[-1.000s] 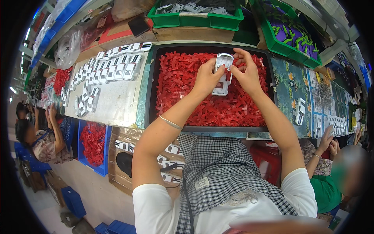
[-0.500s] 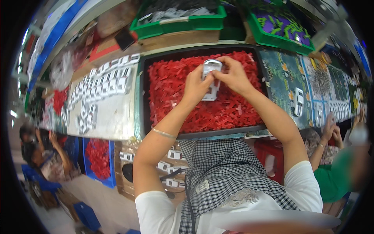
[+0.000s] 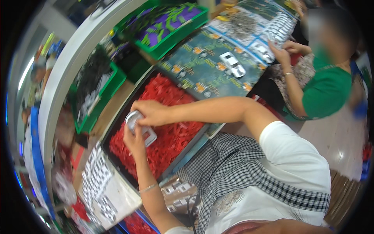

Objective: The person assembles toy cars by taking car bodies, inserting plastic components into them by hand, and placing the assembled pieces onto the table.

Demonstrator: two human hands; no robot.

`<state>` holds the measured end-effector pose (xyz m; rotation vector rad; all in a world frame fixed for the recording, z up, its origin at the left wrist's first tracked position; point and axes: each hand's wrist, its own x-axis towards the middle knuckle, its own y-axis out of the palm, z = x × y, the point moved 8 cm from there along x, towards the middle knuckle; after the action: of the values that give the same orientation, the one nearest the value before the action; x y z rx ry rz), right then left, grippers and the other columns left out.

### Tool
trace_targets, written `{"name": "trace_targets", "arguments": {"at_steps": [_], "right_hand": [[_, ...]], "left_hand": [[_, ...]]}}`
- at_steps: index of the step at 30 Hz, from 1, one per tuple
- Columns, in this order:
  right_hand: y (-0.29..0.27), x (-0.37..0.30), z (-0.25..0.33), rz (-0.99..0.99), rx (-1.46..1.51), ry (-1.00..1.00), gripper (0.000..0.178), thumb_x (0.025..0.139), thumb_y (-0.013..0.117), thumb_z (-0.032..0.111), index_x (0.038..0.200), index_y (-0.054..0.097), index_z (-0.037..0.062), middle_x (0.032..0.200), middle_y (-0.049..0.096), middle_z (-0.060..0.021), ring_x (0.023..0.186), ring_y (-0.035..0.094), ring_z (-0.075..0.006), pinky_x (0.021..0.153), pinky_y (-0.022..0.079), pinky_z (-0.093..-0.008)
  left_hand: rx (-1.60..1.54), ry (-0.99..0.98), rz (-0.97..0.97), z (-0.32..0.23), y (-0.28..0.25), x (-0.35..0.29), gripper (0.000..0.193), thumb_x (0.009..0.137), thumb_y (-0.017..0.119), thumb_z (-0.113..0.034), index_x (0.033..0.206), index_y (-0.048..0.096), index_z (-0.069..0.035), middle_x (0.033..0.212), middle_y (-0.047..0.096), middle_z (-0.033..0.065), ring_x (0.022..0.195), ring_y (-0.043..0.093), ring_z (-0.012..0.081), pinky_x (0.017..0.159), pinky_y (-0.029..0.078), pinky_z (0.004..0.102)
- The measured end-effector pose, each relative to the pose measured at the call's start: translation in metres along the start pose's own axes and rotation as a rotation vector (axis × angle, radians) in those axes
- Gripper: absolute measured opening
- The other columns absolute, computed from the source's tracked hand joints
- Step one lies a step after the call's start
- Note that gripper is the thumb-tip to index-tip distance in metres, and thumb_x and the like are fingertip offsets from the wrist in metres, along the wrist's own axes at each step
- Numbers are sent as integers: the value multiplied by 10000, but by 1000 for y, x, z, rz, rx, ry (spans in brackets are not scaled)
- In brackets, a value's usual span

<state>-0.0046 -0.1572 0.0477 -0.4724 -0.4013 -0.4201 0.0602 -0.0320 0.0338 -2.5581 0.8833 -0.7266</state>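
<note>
Both my hands hold a white toy car body point(image 3: 150, 138) with open window gaps, tilted above a black tray point(image 3: 186, 153). My left hand point(image 3: 134, 139) grips its near left side, thumb up against it. Across the upper part of the car body, my right hand point(image 3: 150, 112) has its fingers curled on it. Whether a small red piece is between the fingers cannot be made out. Loose red plastic pieces point(image 3: 177, 136) fill the tray beneath.
White car bodies point(image 3: 95, 177) stand in rows on a pale board at lower left. Another white toy car point(image 3: 232, 64) lies on the patterned mat point(image 3: 191, 58). Green bins point(image 3: 171, 46) of parts stand behind. A co-worker in a green shirt point(image 3: 327, 91) sits at right, hands over the table.
The view has swung toward the right and tilted, bringing the co-worker and mat closer in. Both hands still hold the car body above the tray.
</note>
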Motion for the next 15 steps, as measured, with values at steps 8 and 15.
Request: {"name": "trace_targets", "arguments": {"at_steps": [8,15], "right_hand": [[-146,-73,24,-400,-306,-46,299,798,663,212,1050,573,78,1015,552,-119,1007,532,-304,875,443,-395],[-245,-239,-64,-658,-983,539,474,794,693,202,1219,498,127,1262,438,-170,1197,425,-361,1007,344,-458]], "left_hand": [[733,68,-512,10,-190,-42,482,946,566,-270,1268,487,80,1070,647,230,867,658,287,696,517,373],[1963,-698,-105,242,-355,-181,588,949,394,-525,1241,554,-41,1135,596,198,965,603,339,763,480,482]]}}
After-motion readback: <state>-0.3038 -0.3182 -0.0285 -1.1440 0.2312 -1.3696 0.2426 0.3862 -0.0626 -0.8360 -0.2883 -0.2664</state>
